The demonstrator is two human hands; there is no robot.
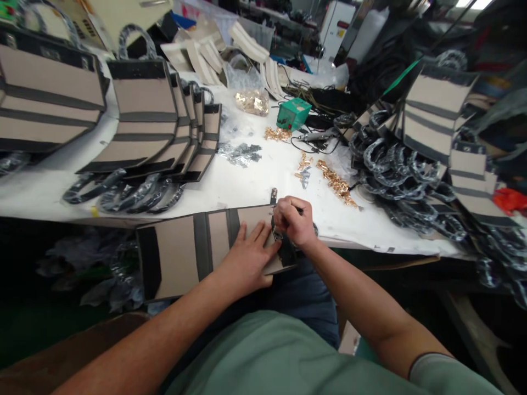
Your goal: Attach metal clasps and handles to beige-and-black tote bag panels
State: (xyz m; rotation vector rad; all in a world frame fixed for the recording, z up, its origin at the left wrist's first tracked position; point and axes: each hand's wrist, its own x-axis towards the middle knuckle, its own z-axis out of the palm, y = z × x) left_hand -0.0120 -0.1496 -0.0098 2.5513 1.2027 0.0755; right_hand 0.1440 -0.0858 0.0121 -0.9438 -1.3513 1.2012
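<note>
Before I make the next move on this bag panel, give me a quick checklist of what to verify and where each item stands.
1. Left hand flat on the beige-and-black bag panel, pinning it: ok.
2. Right hand closed around a small dark tool or fitting at the panel's black end: ok, though what it grips cannot be told.
3. Panel fully supported: not ok, it hangs over the white table edge onto the lap.
4. Gold fittings loose on the table beyond the right hand: ok.
5. Fitting aligned on the strap: cannot tell, the fingers hide it.
</note>
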